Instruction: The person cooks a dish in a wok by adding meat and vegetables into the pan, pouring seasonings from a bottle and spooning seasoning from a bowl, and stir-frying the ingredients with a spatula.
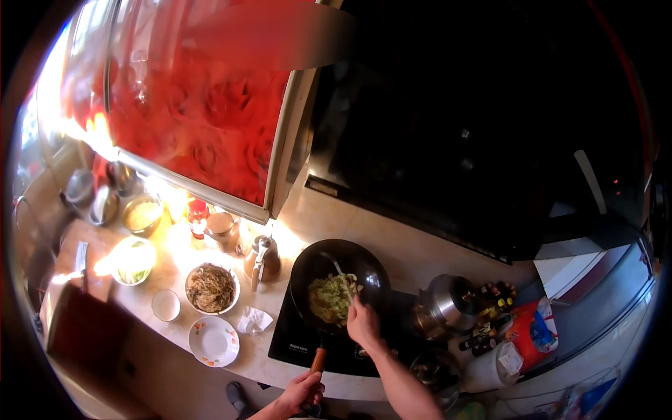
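Observation:
A dark wok sits on the black cooktop, with chopped pale-green vegetables inside. My left hand is closed around the lower end of the wok's wooden handle. Over the right side of the wok, my right hand grips a metal spatula that reaches into the food. Its head is partly hidden, so its exact shape is hard to make out.
Left of the cooktop stand a bowl of brown shredded food, a flower-patterned plate, a small white bowl and a crumpled tissue. A steel pot and several bottles are at right. A red cabinet hangs overhead.

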`<state>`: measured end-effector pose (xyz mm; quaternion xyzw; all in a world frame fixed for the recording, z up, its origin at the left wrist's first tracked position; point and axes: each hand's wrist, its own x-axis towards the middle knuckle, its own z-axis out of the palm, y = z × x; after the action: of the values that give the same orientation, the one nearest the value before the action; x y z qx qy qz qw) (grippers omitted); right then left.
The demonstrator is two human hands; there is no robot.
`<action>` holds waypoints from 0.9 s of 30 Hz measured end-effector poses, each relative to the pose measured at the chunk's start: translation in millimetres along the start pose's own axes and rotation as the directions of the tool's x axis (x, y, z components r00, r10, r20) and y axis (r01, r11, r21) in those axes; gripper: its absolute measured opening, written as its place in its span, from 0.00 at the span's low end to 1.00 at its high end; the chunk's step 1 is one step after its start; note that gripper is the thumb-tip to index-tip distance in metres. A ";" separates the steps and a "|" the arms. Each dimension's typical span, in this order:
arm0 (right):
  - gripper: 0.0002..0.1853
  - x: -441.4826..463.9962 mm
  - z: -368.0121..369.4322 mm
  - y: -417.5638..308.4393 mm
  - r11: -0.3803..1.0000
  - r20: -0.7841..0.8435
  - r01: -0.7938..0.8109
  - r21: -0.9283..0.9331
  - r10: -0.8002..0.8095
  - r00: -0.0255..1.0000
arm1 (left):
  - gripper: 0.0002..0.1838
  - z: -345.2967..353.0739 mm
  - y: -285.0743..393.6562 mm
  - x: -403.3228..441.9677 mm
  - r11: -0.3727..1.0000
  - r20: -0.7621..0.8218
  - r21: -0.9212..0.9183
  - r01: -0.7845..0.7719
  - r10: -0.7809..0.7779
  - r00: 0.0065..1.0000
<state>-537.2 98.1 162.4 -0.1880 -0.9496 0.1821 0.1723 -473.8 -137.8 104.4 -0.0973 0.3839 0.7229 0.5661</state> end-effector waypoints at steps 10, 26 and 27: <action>0.26 -1.3 -49.1 -11.2 0.941 0.239 -0.028 -0.336 0.114 0.964 | 0.10 -3.7 -3.4 2.0 0.998 0.018 -0.057 0.011 -0.009 1.000; 0.25 -32.4 -42.7 7.7 0.934 0.284 0.032 -0.356 0.076 0.956 | 0.11 -5.2 -4.1 3.8 1.000 -0.012 0.010 -0.017 0.017 1.000; 0.25 -40.8 -61.1 1.1 0.933 0.283 0.031 -0.359 0.078 0.956 | 0.11 -6.2 -5.7 5.1 1.000 -0.009 0.009 -0.015 0.016 1.000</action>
<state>-477.2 99.1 204.9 -0.1988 -0.9794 0.0330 -0.0097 -472.2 -137.8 94.7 -0.0950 0.3907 0.7250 0.5592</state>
